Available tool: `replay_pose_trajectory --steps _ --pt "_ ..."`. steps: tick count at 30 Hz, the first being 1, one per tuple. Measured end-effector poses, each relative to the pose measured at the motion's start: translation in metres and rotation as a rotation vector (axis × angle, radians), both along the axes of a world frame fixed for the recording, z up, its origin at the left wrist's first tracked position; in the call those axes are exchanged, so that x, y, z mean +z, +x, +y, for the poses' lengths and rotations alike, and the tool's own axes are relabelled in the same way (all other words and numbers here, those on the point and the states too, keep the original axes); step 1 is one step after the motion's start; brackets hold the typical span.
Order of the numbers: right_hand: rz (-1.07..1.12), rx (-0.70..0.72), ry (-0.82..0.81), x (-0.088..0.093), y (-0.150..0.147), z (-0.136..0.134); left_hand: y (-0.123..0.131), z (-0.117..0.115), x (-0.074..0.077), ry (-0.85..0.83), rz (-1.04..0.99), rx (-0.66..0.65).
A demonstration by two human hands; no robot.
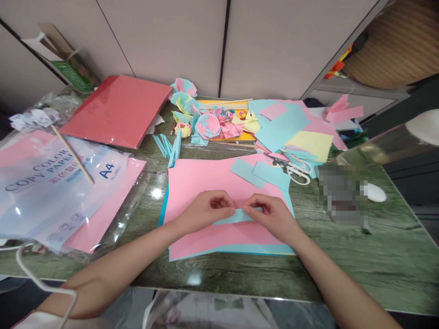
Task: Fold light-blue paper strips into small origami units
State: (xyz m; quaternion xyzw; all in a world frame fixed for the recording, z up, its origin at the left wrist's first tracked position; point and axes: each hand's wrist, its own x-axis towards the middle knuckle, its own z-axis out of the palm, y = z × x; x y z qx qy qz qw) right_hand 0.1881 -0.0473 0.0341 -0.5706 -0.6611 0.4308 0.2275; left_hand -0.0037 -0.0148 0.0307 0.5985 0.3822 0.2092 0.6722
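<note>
My left hand (206, 211) and my right hand (270, 215) meet over a large pink sheet (206, 183) that lies on a blue sheet on the green table. Both hands pinch a small light-blue strip of paper (236, 217), fingers curled on its two ends. Two more blue pieces (260, 173) lie on the pink sheet just beyond the hands.
A pack of A4 colour paper (51, 183) with a wooden stick (72, 153) lies at left, a red stack (120, 109) behind it. Paper flowers (209, 123), loose sheets (288, 123) and white scissors (298, 171) fill the back. A white oval object (375, 193) sits at right.
</note>
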Motion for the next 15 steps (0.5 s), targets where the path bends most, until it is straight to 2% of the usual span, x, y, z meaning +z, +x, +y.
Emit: replay_pose_trajectory --steps 4,7,12,15 --pt "-0.019 0.009 0.015 0.002 -0.009 -0.005 0.006 -0.007 -0.004 0.069 0.057 0.043" --pt "-0.019 0.003 0.015 0.004 -0.008 -0.006 0.007 -0.008 -0.003 0.076 0.063 0.020" --pt "0.026 -0.048 0.005 0.006 0.010 0.002 -0.006 0.003 0.002 0.079 0.088 -0.030" --pt "0.068 -0.105 0.017 0.007 0.023 0.008 -0.017 0.013 0.003 0.105 0.124 -0.002"
